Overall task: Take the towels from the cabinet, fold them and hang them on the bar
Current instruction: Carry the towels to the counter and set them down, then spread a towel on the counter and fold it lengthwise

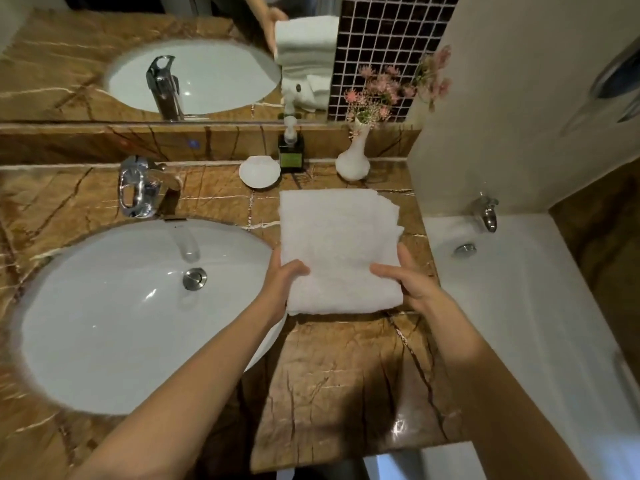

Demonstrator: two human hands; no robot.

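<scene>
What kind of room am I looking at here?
A bathroom, possibly a hotel's: an oval sink with a chrome faucet set in a marble counter, a white bathtub beside it, and a soap dispenser.

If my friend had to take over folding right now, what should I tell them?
Hands: the left hand grips the near left edge of the towel, thumb on top. The right hand grips the near right edge the same way.
Things: the white towel is folded into a rectangle over the counter, just right of the sink. No bar or cabinet is in view.
Done: this towel is out and folded in layers.
Left: carry it to the bar and hang it, then look for more towels in the cabinet.
</scene>
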